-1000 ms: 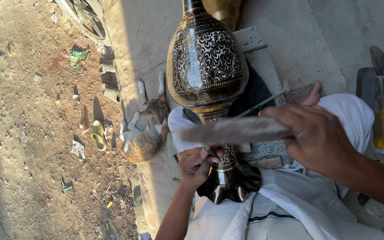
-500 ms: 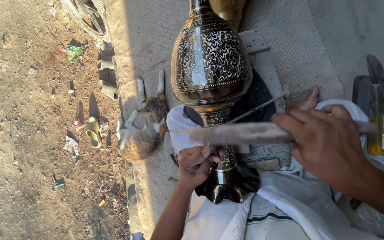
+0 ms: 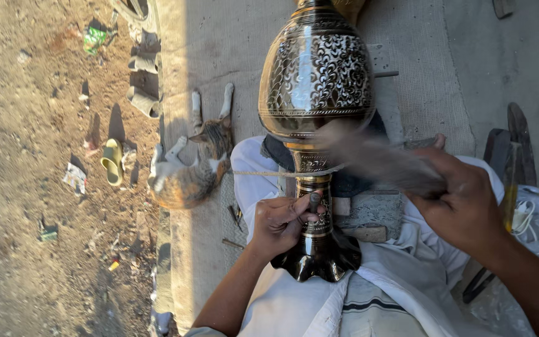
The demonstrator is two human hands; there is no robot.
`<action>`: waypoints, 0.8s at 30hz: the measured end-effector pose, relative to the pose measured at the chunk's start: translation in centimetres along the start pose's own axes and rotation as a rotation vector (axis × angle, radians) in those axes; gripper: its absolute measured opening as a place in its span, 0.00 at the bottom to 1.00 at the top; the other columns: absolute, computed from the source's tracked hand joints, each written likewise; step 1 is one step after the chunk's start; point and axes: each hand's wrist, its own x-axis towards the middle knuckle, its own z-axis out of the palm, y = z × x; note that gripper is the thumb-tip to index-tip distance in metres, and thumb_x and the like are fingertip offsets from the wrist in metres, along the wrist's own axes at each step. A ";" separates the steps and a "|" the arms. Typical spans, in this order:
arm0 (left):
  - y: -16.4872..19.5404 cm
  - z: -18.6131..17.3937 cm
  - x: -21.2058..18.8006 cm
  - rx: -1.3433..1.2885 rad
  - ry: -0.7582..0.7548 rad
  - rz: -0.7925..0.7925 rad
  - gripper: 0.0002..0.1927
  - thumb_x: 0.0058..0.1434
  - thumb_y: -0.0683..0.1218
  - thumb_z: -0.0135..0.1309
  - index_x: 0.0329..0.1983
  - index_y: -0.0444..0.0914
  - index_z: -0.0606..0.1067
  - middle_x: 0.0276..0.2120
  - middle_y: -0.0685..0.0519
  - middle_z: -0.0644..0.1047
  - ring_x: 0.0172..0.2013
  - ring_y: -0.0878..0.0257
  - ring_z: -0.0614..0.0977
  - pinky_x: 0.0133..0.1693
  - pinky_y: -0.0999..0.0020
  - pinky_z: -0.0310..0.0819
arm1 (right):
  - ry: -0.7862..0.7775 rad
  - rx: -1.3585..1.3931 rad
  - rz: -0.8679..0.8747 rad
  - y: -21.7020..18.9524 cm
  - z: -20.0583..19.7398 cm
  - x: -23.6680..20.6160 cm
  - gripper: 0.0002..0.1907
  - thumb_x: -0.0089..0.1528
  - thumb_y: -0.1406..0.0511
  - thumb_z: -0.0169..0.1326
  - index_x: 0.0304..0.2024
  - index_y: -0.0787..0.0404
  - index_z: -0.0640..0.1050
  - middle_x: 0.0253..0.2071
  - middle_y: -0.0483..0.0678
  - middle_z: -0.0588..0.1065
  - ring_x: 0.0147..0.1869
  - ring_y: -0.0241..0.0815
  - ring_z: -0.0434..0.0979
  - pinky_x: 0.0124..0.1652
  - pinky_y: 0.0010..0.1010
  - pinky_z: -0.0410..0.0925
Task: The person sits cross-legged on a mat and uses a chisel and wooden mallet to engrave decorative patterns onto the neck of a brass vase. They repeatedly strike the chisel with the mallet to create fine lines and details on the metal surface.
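Grip, left hand [image 3: 280,221]: closed round a short dark punch [image 3: 314,201], its tip set against the narrow stem of the vase; the fingers also rest on the stem, apparently to keep both tool and work from shifting.

Grip, right hand [image 3: 463,203]: closed on the handle of a mallet [image 3: 375,156], whose head is blurred with motion, just right of the punch and above it. The hand sits well clear of the stem, judged so as to leave room for the swing.

Item 1. Vase [image 3: 315,93], one: dark metal with pale engraved scrollwork, bulbous body, slim stem, flared scalloped foot. It lies lengthwise across the person's lap, foot toward the body and just below the left hand's grip, body beyond it. Laid down like this, the stem faces upward for working.

Item 2. Cord [image 3: 269,173], one: thin, drawn taut across the stem just above the grip. Purpose cannot be told.

Item 3. Block [image 3: 369,215], one: grey, just right of the grip beneath the vase, seemingly a support.

Item 4. White garment [image 3: 294,306], covering the lap under the work.

Item 5. Cat [image 3: 188,168], one: tabby and white, stretched out left of the grip at the edge of the mat [image 3: 219,56].

Item 6. Sandal [image 3: 113,161], one: yellow-green, farther left on the littered dirt.

Item 7. Dark tools [image 3: 519,143], apparently two, beyond the right hand; a pale bag beside them.
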 end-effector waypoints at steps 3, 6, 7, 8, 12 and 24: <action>0.3 -0.7 0.3 0.034 -0.027 0.021 0.33 0.54 0.26 0.52 0.62 0.43 0.76 0.41 0.51 0.85 0.39 0.63 0.88 0.47 0.70 0.85 | 0.018 -0.097 -0.040 -1.1 -0.1 -0.6 0.25 0.49 0.72 0.60 0.50 0.56 0.78 0.39 0.51 0.81 0.39 0.50 0.82 0.40 0.40 0.72; 0.4 -1.6 0.8 -0.005 -0.074 0.064 0.32 0.54 0.27 0.54 0.61 0.42 0.76 0.42 0.50 0.84 0.40 0.62 0.88 0.46 0.70 0.84 | -0.005 -0.243 -0.049 -1.7 -0.1 -0.9 0.24 0.47 0.75 0.58 0.47 0.58 0.78 0.38 0.52 0.81 0.37 0.55 0.81 0.38 0.45 0.70; 0.4 -2.0 1.1 -0.013 -0.114 0.092 0.33 0.52 0.27 0.53 0.61 0.42 0.76 0.43 0.49 0.84 0.40 0.61 0.88 0.47 0.69 0.84 | 0.027 -0.219 -0.016 -1.8 0.3 -0.8 0.21 0.49 0.74 0.58 0.45 0.58 0.77 0.37 0.52 0.80 0.37 0.55 0.81 0.38 0.45 0.69; 0.3 -2.3 1.3 -0.021 -0.151 0.121 0.35 0.51 0.26 0.51 0.62 0.42 0.76 0.44 0.48 0.84 0.40 0.60 0.88 0.47 0.69 0.83 | 0.058 -0.195 0.015 -1.9 0.8 -0.8 0.17 0.51 0.74 0.58 0.43 0.58 0.77 0.37 0.52 0.80 0.37 0.55 0.80 0.38 0.45 0.69; -0.2 -3.9 2.3 -0.249 -0.309 0.108 0.36 0.54 0.26 0.52 0.65 0.44 0.74 0.43 0.49 0.84 0.43 0.60 0.88 0.50 0.67 0.85 | 0.103 -0.249 -0.044 -1.9 3.3 -1.3 0.20 0.51 0.74 0.60 0.46 0.65 0.73 0.40 0.57 0.77 0.36 0.57 0.78 0.37 0.46 0.68; -1.5 -5.7 2.5 -0.183 -0.417 0.165 0.28 0.53 0.31 0.58 0.57 0.44 0.78 0.40 0.51 0.85 0.40 0.63 0.88 0.47 0.70 0.84 | 0.233 0.398 0.287 -4.3 4.6 -5.3 0.23 0.56 0.72 0.63 0.54 0.55 0.77 0.43 0.51 0.81 0.38 0.38 0.78 0.39 0.29 0.70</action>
